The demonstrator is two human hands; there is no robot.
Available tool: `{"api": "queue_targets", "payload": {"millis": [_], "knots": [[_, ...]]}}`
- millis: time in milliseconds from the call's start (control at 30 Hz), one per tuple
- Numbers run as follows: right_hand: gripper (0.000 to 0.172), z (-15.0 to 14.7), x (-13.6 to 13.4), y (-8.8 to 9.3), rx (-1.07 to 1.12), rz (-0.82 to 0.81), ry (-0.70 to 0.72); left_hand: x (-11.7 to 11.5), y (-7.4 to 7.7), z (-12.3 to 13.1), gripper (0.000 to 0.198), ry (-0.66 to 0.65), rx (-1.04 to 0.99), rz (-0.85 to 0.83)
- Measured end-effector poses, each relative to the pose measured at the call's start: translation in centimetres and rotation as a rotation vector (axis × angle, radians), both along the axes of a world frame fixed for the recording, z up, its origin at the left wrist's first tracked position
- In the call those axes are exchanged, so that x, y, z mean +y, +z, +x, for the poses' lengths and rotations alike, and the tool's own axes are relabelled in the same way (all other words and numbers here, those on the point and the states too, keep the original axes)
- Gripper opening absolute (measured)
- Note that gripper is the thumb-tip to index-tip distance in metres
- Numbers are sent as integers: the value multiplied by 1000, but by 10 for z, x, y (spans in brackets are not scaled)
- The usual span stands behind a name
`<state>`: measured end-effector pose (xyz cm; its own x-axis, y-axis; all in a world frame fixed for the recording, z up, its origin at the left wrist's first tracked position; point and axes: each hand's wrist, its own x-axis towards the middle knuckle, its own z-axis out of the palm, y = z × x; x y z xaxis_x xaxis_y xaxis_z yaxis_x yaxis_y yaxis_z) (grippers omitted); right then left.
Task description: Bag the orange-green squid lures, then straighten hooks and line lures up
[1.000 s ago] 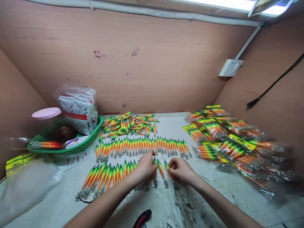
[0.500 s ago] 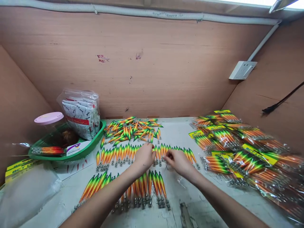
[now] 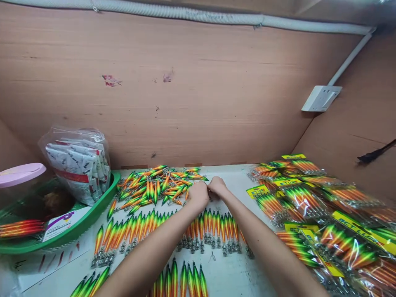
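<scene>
My left hand is closed at the right edge of a loose pile of green-and-orange lures. Close beside it, my right hand is closed too, its fingertips near a lure at the pile's edge. What either hand pinches is too small and hidden to name. A row of lures lies side by side in front of the hands, with hooks toward me, partly under my left forearm. Nearer to me, a second row is cut off by the frame's bottom edge.
Bagged lures with yellow cards are heaped on the right. At left a green basket holds a bag of packets, red lures and a pink-lidded container. A brown wall rises behind the white tabletop.
Both hands have moved from the middle row to the right edge of the loose pile, farther from me. The view has shifted, bringing the basket and rows lower in the frame.
</scene>
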<state>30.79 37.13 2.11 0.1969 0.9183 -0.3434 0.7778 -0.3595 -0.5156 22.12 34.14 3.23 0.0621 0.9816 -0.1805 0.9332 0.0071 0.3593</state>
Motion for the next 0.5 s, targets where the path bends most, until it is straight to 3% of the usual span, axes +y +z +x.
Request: {"api": "queue_targets", "payload": {"millis": [133, 233, 333, 500], "knots": [[33, 26, -10, 10, 116, 12, -48, 2, 6, 4, 36, 85, -156, -36], [26, 46, -35, 24, 298, 83, -42, -9, 18, -4, 28, 51, -368, -87], [20, 59, -78, 40, 551, 158, 2, -41, 32, -22, 14, -44, -644, -183], [40, 58, -161, 56, 911, 169, 51, -113, 48, -56, 11, -132, -1033, -348]]}}
